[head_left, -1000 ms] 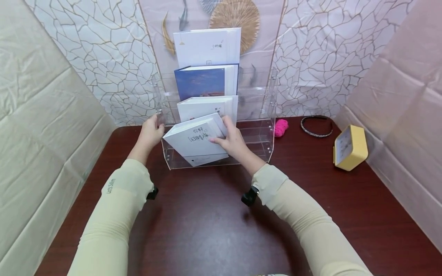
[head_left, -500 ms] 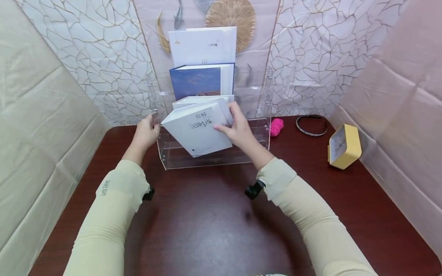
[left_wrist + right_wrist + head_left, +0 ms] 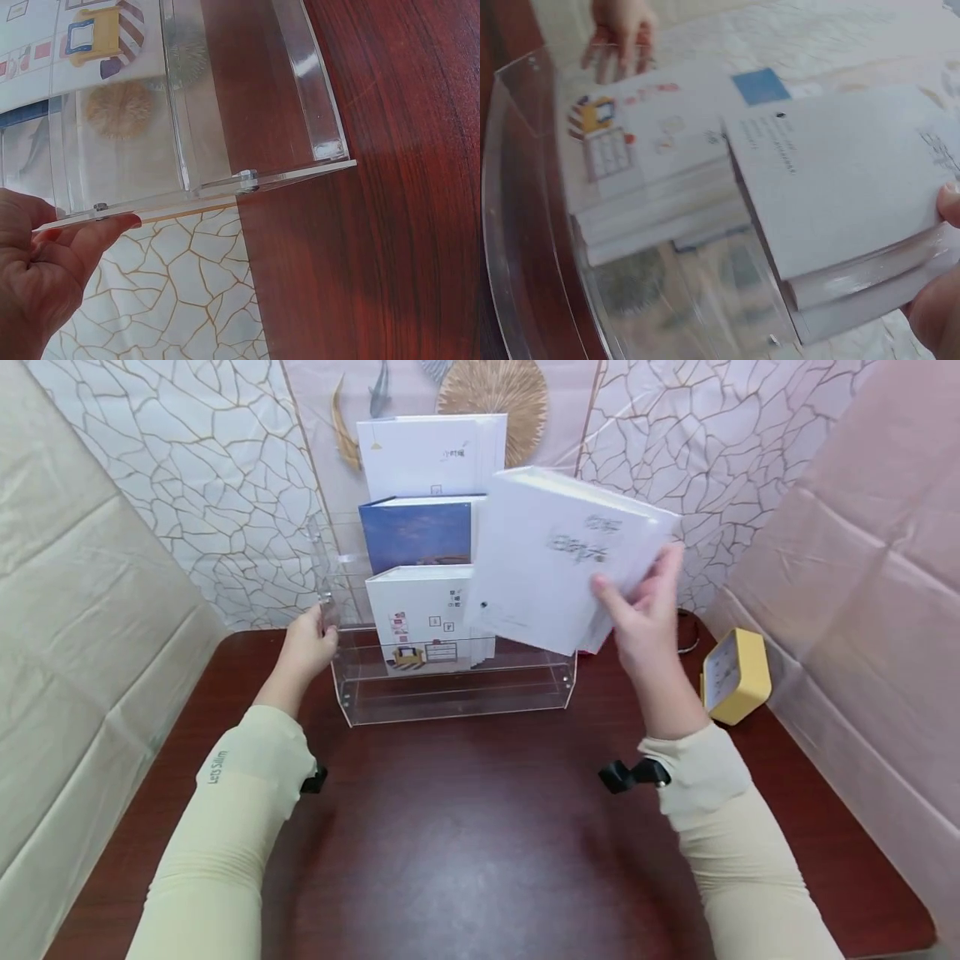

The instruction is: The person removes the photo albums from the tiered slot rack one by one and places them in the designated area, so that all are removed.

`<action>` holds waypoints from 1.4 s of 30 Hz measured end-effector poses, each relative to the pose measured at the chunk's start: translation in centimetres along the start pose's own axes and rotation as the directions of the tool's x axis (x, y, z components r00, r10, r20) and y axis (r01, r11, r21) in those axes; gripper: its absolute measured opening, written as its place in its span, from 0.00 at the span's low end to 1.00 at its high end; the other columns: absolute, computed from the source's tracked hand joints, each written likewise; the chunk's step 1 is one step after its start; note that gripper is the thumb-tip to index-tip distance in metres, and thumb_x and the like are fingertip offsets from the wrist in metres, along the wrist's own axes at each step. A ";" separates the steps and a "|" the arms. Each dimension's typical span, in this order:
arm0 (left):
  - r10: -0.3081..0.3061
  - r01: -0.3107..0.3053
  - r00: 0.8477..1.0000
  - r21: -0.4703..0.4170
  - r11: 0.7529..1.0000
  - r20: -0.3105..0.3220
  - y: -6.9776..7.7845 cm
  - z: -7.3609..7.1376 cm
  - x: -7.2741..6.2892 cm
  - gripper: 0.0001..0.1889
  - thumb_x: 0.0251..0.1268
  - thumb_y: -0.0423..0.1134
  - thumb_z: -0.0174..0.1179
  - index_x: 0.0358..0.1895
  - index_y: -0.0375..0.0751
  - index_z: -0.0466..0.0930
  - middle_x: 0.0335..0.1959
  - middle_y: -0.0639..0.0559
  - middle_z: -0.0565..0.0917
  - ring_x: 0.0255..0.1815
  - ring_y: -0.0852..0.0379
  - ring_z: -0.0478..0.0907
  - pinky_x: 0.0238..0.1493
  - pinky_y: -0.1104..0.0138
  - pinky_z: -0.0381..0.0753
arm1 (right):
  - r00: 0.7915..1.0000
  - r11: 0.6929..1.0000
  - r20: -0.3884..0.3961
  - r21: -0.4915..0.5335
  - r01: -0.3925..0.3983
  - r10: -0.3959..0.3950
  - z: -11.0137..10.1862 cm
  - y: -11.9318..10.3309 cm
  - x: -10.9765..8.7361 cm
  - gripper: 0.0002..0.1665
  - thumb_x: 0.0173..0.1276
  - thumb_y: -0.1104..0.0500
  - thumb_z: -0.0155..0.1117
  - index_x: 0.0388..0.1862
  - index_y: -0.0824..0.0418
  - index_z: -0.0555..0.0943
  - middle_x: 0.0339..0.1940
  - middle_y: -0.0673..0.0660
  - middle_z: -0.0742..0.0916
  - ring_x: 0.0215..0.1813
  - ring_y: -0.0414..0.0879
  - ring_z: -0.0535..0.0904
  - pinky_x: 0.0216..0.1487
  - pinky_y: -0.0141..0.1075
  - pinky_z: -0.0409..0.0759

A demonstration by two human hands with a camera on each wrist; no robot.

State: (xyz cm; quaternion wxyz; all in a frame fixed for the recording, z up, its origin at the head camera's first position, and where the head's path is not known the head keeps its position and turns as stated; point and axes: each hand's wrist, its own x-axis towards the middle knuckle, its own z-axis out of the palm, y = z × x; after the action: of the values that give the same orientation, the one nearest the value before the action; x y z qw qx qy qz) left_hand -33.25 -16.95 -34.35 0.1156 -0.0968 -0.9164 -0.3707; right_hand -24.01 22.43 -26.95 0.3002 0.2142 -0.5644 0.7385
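Note:
My right hand [image 3: 647, 610] grips a thick white book [image 3: 555, 560] by its right edge, thumb on the cover and fingers behind. The book is tilted and held in the air before the right part of a clear acrylic rack [image 3: 457, 700]. My left hand [image 3: 306, 647] pinches the rack's left side panel, its thumb and fingers on either side of the edge in the left wrist view. Three books stand in the tiers: a white one [image 3: 420, 618] with small drawings, a blue one [image 3: 420, 533] behind it, and another white one [image 3: 412, 456] at the top.
On the right of the dark wooden table [image 3: 450, 827] stands a yellow clock [image 3: 738, 677]. A headband [image 3: 688, 631] lies behind it, partly hidden by my right hand. Fabric-covered walls [image 3: 847, 610] enclose the table on the sides and back.
My right hand has lifted the white book out of the rack's front tier and carried it up and to the right. The left hand stays on the side panel.

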 end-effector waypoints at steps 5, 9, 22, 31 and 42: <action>-0.003 0.003 1.000 0.008 1.000 -0.005 -0.1 -0.2 0.0 0.16 0.66 0.28 0.44 0.54 0.26 0.69 0.18 0.46 0.71 0.20 0.55 0.67 0.30 0.60 0.71 | 0.968 0.985 -0.248 0.157 0.066 -0.026 -2.6 -1.5 -1.3 0.29 0.60 0.78 0.56 0.52 0.63 0.55 0.56 0.69 0.75 0.57 0.62 0.72 0.51 0.44 0.76; 0.002 -0.001 1.000 0.009 1.000 -0.008 -0.2 -0.2 0.0 0.16 0.66 0.28 0.44 0.55 0.25 0.69 0.17 0.47 0.69 0.18 0.55 0.65 0.29 0.61 0.70 | 0.906 0.977 -0.423 0.189 0.100 -0.011 -4.5 -1.7 -2.8 0.30 0.61 0.78 0.53 0.54 0.62 0.52 0.59 0.67 0.74 0.59 0.60 0.71 0.54 0.43 0.75; -0.004 0.004 1.000 0.005 1.000 0.008 -0.6 -0.1 -0.5 0.17 0.66 0.29 0.44 0.57 0.26 0.67 0.14 0.48 0.68 0.14 0.56 0.62 0.26 0.61 0.70 | 0.591 0.982 -0.785 0.159 -0.102 0.188 -9.3 2.5 -8.1 0.44 0.63 0.76 0.53 0.69 0.52 0.44 0.63 0.53 0.68 0.60 0.47 0.70 0.55 0.34 0.73; -0.003 0.003 1.000 -0.006 1.000 0.005 -0.4 0.1 -0.2 0.17 0.66 0.28 0.44 0.56 0.26 0.68 0.18 0.46 0.71 0.19 0.56 0.69 0.29 0.61 0.73 | 0.448 0.925 -0.820 0.242 -0.293 0.356 -11.4 5.4 -10.0 0.51 0.67 0.71 0.50 0.72 0.48 0.28 0.68 0.50 0.63 0.63 0.38 0.66 0.56 0.25 0.68; -0.006 0.006 1.000 -0.014 1.000 0.009 -0.2 0.2 -0.1 0.18 0.66 0.28 0.44 0.58 0.26 0.67 0.22 0.40 0.74 0.23 0.49 0.73 0.33 0.58 0.75 | 0.263 0.842 -0.811 0.444 -0.306 0.523 -12.9 7.4 -10.2 0.47 0.70 0.69 0.48 0.71 0.46 0.31 0.65 0.48 0.66 0.61 0.38 0.66 0.54 0.24 0.67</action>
State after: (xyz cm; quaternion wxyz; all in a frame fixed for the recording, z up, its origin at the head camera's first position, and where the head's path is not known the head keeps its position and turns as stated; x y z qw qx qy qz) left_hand -33.27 -16.98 -34.64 0.1096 -0.0967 -0.9146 -0.3770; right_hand -21.31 31.46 -42.36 0.3304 -0.3539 -0.2638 0.8343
